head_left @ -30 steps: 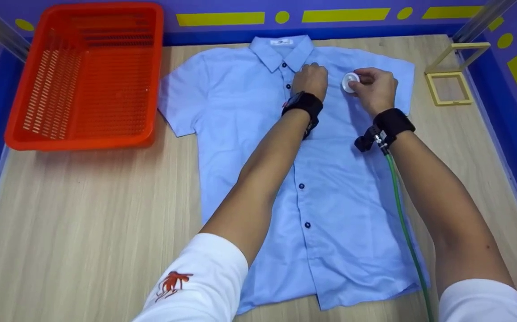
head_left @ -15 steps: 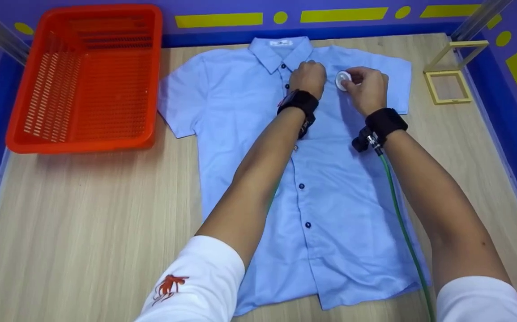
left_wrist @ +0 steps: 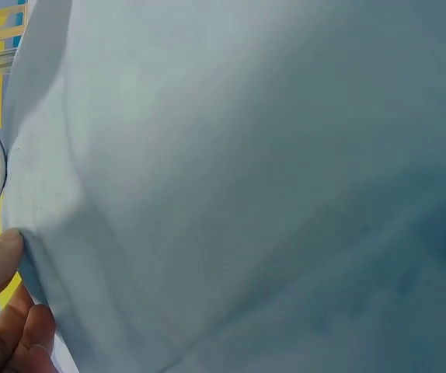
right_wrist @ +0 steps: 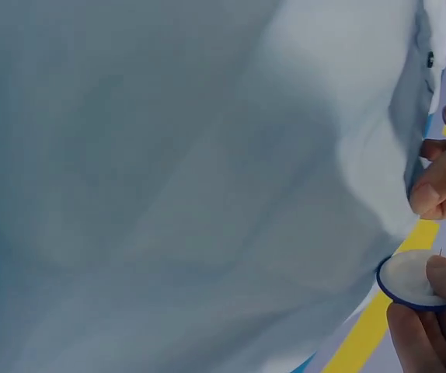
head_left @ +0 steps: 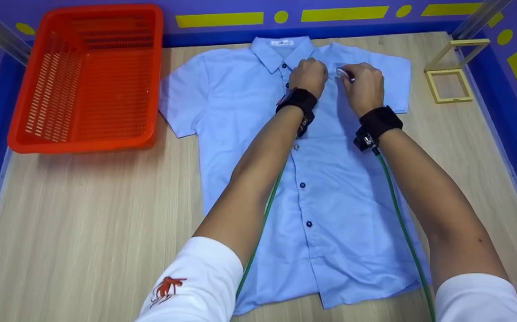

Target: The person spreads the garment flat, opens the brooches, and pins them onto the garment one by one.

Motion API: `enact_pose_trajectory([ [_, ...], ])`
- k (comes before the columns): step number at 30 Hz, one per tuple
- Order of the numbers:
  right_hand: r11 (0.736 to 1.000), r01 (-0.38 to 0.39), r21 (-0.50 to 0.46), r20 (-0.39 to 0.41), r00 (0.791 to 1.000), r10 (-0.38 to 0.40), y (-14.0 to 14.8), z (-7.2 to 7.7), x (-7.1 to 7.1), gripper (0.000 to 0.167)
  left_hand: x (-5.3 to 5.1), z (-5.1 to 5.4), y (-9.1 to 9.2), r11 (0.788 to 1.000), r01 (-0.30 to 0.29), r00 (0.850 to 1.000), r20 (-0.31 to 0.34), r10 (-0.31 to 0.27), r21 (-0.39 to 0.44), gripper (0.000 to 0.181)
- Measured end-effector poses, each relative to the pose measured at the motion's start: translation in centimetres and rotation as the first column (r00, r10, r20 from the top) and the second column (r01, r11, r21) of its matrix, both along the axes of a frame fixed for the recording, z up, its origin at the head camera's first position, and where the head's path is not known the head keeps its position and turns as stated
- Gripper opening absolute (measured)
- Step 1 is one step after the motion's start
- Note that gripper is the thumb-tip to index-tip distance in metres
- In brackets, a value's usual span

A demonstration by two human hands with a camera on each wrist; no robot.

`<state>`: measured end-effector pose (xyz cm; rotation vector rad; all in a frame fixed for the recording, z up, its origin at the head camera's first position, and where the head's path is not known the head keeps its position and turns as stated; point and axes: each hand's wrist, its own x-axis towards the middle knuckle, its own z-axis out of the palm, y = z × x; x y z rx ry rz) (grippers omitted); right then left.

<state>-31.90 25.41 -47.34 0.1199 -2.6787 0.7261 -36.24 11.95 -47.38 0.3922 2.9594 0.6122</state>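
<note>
A light blue short-sleeved button shirt (head_left: 245, 107) lies face up, collar at the far side. My left hand (head_left: 309, 77) pinches its cloth on the chest beside the button placket; in the left wrist view, the thumb and fingers (left_wrist: 13, 334) grip a fold of fabric. Just to the right, my right hand (head_left: 365, 87) holds a round pin badge (head_left: 341, 73), now tilted nearly edge-on. The right wrist view shows the badge's white back (right_wrist: 403, 278), blue rim and a thin pin by the thumb. The badge is close to the pinched cloth; whether they touch, I cannot tell.
An orange-red plastic basket (head_left: 83, 145) stands at the back left. At the back right is a small yellow hinged frame (head_left: 450, 87), standing open. Green cables (head_left: 397, 197) run from the wrist straps over the shirt. Blue-purple walls (head_left: 222, 33) border the wooden table (head_left: 83, 232).
My right hand has moved a little left, bringing the badge nearer my left hand. The badge has turned from face-on to almost edge-on. My left hand has stayed nearly in place.
</note>
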Motion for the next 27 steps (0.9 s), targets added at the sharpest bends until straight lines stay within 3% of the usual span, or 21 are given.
enact_pose_trajectory([
  [8, 0.995, -0.065, 0.07, -0.044, 0.997, 0.068, -0.5, -0.5, -0.2, 0.016, 0.3, 0.2, -0.3, 0.999, 0.001, 1.0, -0.01, -0.001, 0.033, 0.031],
  [18, 0.994, -0.075, 0.077, -0.019, 0.997, 0.077, -1.0, -0.6, -0.4, 0.014, 0.2, 0.6, -0.4, 0.998, 0.001, 1.0, 0.015, -0.002, 0.061, 0.04],
  [27, 0.996, -0.051, 0.078, 0.0, 0.999, 0.051, -1.3, -0.5, -0.4, 0.015, 0.4, 0.8, -0.4, 0.998, 0.001, 0.999, 0.047, -0.005, 0.066, 0.033],
])
